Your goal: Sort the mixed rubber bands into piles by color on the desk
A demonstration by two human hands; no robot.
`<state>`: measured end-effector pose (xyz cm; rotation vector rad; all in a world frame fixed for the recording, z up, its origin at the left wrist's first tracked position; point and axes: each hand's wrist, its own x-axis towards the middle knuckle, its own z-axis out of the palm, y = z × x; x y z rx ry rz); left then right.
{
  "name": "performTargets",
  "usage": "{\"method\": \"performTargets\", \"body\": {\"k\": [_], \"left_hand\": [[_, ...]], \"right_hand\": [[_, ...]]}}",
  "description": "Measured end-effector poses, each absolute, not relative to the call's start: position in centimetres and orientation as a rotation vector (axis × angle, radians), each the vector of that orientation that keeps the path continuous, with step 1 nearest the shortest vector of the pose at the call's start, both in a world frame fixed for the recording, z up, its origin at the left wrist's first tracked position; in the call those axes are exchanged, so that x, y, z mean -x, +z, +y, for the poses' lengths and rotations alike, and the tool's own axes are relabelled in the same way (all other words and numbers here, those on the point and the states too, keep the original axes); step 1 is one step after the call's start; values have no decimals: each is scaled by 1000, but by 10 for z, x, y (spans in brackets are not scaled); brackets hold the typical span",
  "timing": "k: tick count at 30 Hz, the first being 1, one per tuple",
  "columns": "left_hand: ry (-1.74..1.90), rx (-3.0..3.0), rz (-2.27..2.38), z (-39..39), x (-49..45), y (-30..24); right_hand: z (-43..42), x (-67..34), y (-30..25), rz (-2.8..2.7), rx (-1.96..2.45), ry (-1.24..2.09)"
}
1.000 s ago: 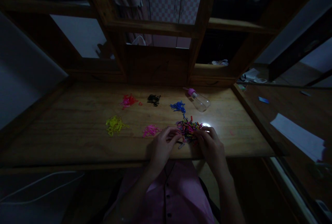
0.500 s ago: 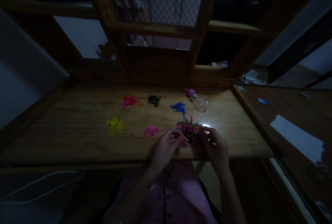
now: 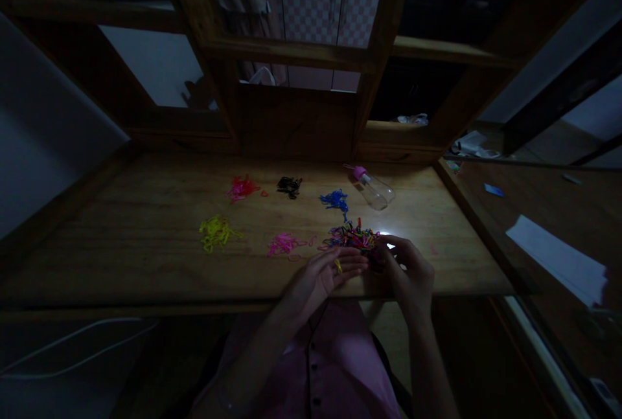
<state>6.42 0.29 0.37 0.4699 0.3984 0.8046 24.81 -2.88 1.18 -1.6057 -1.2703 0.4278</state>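
A mixed pile of small coloured rubber bands (image 3: 350, 236) lies near the front edge of the wooden desk. Just in front of it my left hand (image 3: 323, 275) is palm up with fingers stretched out, and a little yellow rubber band (image 3: 338, 266) rests on them. At the pile's right side is my right hand (image 3: 407, 269), thumb and fingers pinched together; whatever they hold is hidden. Sorted heaps lie around: pink bands (image 3: 282, 245), yellow bands (image 3: 216, 232), red bands (image 3: 241, 188), black bands (image 3: 289, 187) and blue bands (image 3: 334, 200).
A clear bottle with a purple cap (image 3: 373, 189) lies on its side behind the mixed pile. Wooden shelving (image 3: 296, 124) rises along the desk's back. To the right, a lower brown surface carries a white sheet of paper (image 3: 556, 257) and a blue card (image 3: 493, 190).
My left hand has opened from a curl and turned its palm up, revealing the yellow band. My right hand has shifted slightly right and stays pinched at the pile.
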Motion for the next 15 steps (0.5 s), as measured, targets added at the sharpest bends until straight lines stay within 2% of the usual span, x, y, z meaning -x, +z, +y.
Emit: {"method": "performTargets", "body": {"k": [7, 11, 15], "left_hand": [[798, -353, 361, 9, -60, -3], [811, -340, 458, 9, -60, -6], [862, -310, 428, 9, -62, -3]], "right_hand": [[-37, -218, 25, -1515, 1458, 503], [-37, -208, 24, -1775, 1351, 427], [-37, -217, 27, -1716, 1399, 376]]}}
